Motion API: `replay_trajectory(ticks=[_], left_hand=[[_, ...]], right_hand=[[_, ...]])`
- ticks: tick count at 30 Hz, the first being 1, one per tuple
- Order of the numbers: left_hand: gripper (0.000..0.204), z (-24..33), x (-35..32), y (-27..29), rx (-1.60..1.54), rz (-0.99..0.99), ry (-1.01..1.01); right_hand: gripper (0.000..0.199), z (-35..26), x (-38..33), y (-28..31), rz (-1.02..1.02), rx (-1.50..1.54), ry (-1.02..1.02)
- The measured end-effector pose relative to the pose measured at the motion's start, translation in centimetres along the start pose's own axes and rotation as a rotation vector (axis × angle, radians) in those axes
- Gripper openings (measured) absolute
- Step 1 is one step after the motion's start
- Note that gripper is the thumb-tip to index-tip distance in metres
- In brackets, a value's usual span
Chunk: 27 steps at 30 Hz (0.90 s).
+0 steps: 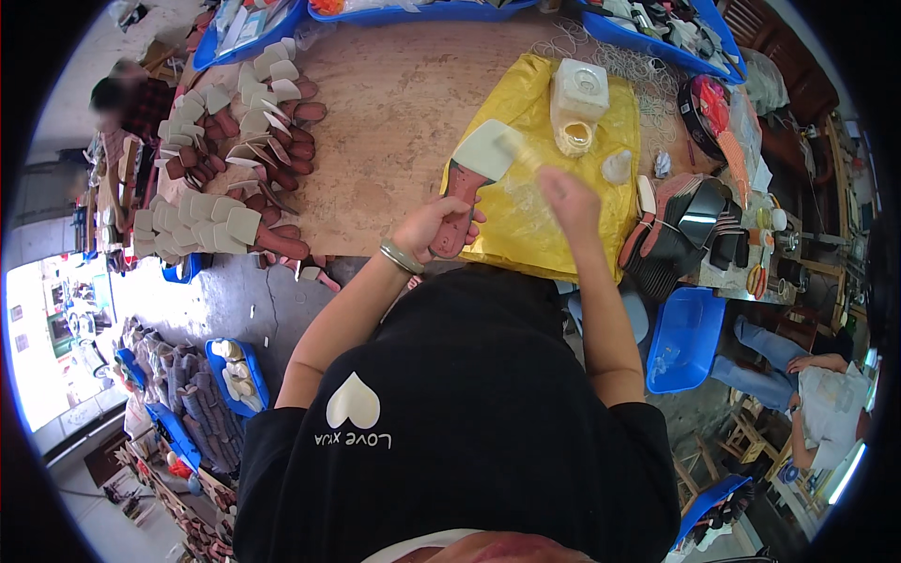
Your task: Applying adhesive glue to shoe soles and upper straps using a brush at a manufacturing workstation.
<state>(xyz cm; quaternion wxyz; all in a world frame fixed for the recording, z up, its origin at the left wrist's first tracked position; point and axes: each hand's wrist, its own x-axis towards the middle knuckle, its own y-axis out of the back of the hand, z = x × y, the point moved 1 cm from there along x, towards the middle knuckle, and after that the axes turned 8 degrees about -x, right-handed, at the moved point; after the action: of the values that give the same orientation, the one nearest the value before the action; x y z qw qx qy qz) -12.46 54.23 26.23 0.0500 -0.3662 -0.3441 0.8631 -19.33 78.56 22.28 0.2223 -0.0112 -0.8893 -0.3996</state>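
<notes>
My left hand (439, 223) is closed round the reddish-brown heel end of a shoe insole (461, 186). Its cream front part (482, 148) points up and to the right, over the left edge of a yellow sheet (516, 225). My right hand (572, 199) is blurred by motion; its fingers are closed on a pale brush (522, 150), also smeared, at the cream part's right side. Beyond this hand, on the sheet, sits a crusted cream pot (575, 139) with yellowish contents, against a white block-like container (581, 86).
Rows of similar insoles (225, 220) overlap on the table's left. Dark shoe soles (676, 225) are bundled at right, near orange-handled scissors (756, 280). Blue trays (648, 47) line the far edge. A blue bin (687, 340) stands below right; a seated person (798, 375) is beyond.
</notes>
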Motion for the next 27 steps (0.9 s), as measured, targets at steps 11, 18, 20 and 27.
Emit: replay_trajectory(ticks=[11, 18, 20, 27], left_hand=[[0.034, -0.5, -2.1, -1.2, 0.125, 0.022, -0.016], [0.032, -0.7, -2.6, -0.9, 0.077, 0.058, -0.026], [0.030, -0.9, -2.5, -1.2, 0.118, 0.067, -0.051], [0.031, -0.7, -2.4, 0.3, 0.160, 0.133, -0.098]], right_hand=[[0.009, 1.9, 3.9, 0.0, 0.047, -0.104, 0.007], [0.010, -5.2, 1.4, 1.8, 0.093, 0.077, 0.122], [0.009, -6.8, 0.6, 1.3, -0.101, -0.102, 0.343], [0.020, 5.4, 3.4, 2.8, -0.107, -0.394, -0.299]])
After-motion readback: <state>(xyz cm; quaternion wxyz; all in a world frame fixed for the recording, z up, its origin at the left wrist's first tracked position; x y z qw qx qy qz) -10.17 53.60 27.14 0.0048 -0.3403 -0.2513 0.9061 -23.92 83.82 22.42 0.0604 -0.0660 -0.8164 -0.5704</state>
